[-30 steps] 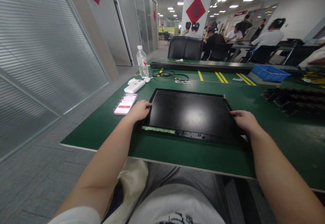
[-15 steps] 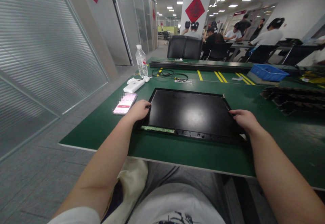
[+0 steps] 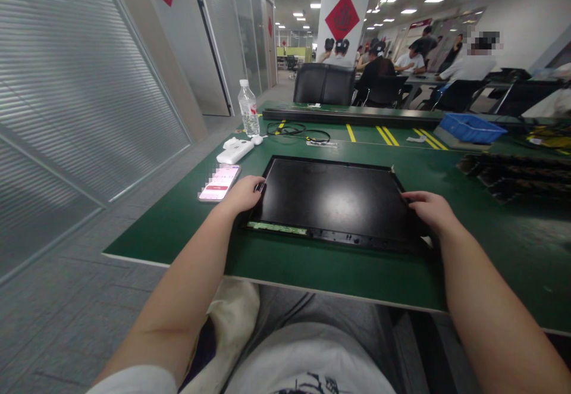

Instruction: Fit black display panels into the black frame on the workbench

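Observation:
A black LCD screen panel [image 3: 332,197] lies face up in front of me, its glossy face catching a bright reflection. Along its near edge runs a strip of green circuit board [image 3: 276,227] on the left side. My left hand [image 3: 246,194] grips the panel's left edge, fingers curled at the rim. At the opposite edge, my right hand [image 3: 430,210] grips the panel's right side, with fingertips over the frame and the lower fingers partly hidden.
On the green table [image 3: 178,227], a phone [image 3: 220,183], a white device [image 3: 235,151] and a water bottle [image 3: 248,108] stand left. Behind the panel lie a black cable [image 3: 289,129] and a long black bar [image 3: 357,116]. A blue bin [image 3: 473,127] and dark stacked parts [image 3: 526,177] are at right.
Both hands stay on the panel's edges. My right-hand fingers have shifted very slightly; the panel looks unmoved.

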Motion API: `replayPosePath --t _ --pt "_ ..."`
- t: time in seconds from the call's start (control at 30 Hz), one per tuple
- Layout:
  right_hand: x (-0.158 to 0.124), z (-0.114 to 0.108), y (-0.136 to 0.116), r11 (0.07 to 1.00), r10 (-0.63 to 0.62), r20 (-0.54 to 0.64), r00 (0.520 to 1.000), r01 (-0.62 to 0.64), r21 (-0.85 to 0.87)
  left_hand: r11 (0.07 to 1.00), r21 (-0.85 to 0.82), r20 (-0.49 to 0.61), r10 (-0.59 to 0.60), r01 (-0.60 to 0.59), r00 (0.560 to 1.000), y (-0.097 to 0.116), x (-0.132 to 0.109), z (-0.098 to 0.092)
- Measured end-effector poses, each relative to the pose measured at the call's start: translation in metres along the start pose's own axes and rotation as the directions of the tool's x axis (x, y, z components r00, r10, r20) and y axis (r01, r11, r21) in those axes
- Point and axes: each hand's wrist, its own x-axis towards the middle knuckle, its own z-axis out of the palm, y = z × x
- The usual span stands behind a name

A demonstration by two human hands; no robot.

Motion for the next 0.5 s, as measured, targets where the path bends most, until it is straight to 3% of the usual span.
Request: replayPosePath --t 0.1,0.3,0.5 --pt "0.003 -0.004 0.003 0.999 -0.031 -0.041 0.999 0.031 0.014 0.999 0.005 -0.025 -0.033 0.033 0.999 -0.007 0.003 0.003" --pt "0.01 -0.007 0.009 0.985 -0.008 -0.097 0.995 -0.009 -0.174 0.983 0.11 -0.009 -0.148 0.148 0.989 -0.011 0.006 0.008" --pt "0.008 -0.002 0.005 0.974 -0.073 -0.048 0.996 0.061 -0.219 0.986 0.136 0.024 -0.105 0.101 0.994 -0.013 0.009 0.01"
